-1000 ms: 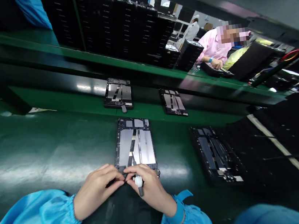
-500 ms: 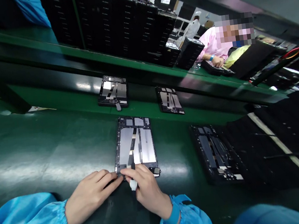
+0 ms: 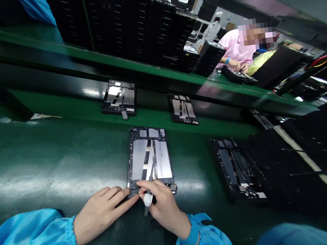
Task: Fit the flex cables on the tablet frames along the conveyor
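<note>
An opened tablet [image 3: 162, 158] lies on the green bench in front of me, its silver inner plate and dark ribbon cables showing. My left hand [image 3: 103, 211] is flat with outstretched fingers, the fingertips at the tablet's near left corner. Over the tablet's near edge, my right hand [image 3: 166, 204] is closed round slim grey tweezers with a white wrap [image 3: 148, 199]. The tweezers slant across the near part of the tablet, one end pointing away from me. The thumb and index fingertip are close to the near edge; what lies under them is hidden.
Two more opened tablets [image 3: 119, 98] [image 3: 183, 109] lie farther back, and another tablet [image 3: 237, 169] is on the right beside a black stack [image 3: 281, 171]. Black stacked trays [image 3: 127, 27] stand on the raised shelf [image 3: 156, 65]. Beyond it a co-worker in pink [image 3: 233, 45] handles a dark device.
My right hand has shifted slightly right, and the tweezers are turned so that more of them shows above and below the fingers. The left fingertips have moved slightly right.
</note>
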{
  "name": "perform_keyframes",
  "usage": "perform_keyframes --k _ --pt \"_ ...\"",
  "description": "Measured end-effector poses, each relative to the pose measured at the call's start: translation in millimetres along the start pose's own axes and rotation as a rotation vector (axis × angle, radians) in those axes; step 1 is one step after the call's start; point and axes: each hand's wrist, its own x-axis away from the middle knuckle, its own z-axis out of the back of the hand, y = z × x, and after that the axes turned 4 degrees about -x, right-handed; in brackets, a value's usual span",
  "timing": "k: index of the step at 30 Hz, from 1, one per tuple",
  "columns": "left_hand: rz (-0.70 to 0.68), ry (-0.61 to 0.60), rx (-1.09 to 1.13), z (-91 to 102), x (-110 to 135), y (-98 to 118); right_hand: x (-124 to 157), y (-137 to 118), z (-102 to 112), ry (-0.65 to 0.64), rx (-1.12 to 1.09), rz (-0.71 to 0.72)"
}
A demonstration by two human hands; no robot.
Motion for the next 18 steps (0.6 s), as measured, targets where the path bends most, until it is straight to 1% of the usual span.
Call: perform_keyframes --k 3,5,7,9,11,13,18 --pt "0.027 0.014 0.015 -2.1 -0.3 2.1 7.1 -4.0 8.7 0.043 -0.154 -0.041" --pt "0.053 0.004 0.038 -3.7 0.2 2.9 14.2 -6.6 14.1 0.066 -0.267 -0.093" --pt "0.069 -0.015 0.061 -5.3 0.9 3.4 20.6 -8.3 16.6 0.075 -0.354 -0.179" --pt "0.077 -0.031 0.081 -6.6 1.4 3.7 24.6 -9.0 16.1 0.068 -0.397 -0.285" --pt "0.078 -0.03 0.088 -7.1 1.7 3.9 25.8 -9.2 13.9 0.051 -0.39 -0.372" --pt "0.077 -0.024 0.083 -6.6 1.6 3.9 25.0 -9.4 11.8 0.035 -0.351 -0.403" --pt "0.07 -0.022 0.075 -2.7 0.7 3.2 20.8 -9.5 12.0 0.004 -0.247 -0.331"
